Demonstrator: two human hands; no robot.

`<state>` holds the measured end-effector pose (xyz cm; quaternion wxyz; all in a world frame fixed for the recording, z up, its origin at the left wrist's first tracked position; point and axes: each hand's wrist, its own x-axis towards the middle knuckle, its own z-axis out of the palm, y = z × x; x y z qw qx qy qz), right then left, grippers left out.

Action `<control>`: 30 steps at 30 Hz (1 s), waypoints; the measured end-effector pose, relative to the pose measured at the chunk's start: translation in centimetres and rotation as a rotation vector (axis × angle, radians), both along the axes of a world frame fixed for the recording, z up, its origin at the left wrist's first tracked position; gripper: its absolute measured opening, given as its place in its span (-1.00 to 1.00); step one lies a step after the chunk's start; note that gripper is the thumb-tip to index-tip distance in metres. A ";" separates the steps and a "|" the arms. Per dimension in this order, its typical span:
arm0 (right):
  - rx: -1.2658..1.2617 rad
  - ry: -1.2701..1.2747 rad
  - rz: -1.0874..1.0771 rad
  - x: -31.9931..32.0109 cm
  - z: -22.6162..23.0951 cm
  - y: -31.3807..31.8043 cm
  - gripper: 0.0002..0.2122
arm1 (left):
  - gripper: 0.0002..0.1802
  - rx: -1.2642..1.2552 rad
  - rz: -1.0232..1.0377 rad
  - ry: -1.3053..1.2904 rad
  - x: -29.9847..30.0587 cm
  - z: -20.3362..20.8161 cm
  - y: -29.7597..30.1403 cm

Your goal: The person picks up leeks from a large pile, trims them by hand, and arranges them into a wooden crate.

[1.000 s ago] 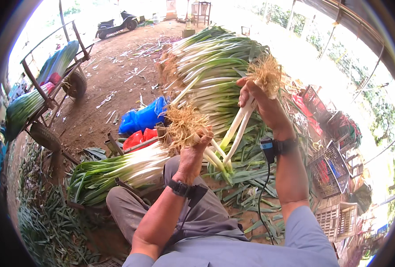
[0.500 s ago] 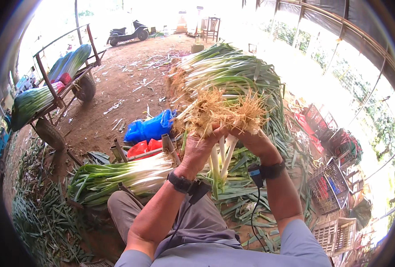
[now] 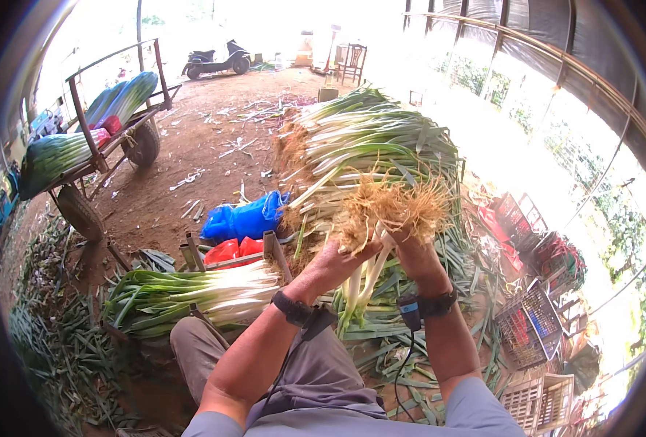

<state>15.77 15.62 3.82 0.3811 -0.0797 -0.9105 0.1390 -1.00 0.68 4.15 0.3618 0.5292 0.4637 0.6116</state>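
Large green onions (image 3: 370,280) hang roots-up between my two hands, their shaggy tan roots on top and their white stalks and green leaves pointing down. My left hand (image 3: 335,264) is closed around the stalks just below the roots on the left side. Close beside it, my right hand (image 3: 416,261) grips the root end on the right; the roots partly hide its fingers. Beyond my hands lies a big heap of green onions (image 3: 381,131), roots toward the left. At my left knee, trimmed green onions (image 3: 192,295) rest in a low wooden frame (image 3: 272,251).
A blue plastic bundle (image 3: 244,217) and red plastic (image 3: 232,250) lie past the frame. Cut leaves (image 3: 68,349) cover the ground at left. A loaded cart (image 3: 93,156) stands far left, a scooter (image 3: 219,62) at the back. Plastic crates (image 3: 530,324) line the right.
Both hands have come lower and slightly right with the green onions, and the root clusters have moved with them. The whole view has shifted a little.
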 end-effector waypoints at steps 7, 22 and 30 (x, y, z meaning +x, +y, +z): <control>0.352 -0.063 -0.066 -0.6 -1.7 -1.2 -0.68 | -0.55 0.152 -0.130 0.417 -2.8 -0.1 0.3; -0.516 0.100 0.154 -1.6 -2.7 -1.5 -0.75 | -0.55 0.262 0.113 0.646 -1.1 -1.6 1.4; 0.030 0.084 0.019 -1.6 -2.0 -1.9 -0.76 | -0.63 0.296 0.328 0.818 -1.4 -0.9 -0.4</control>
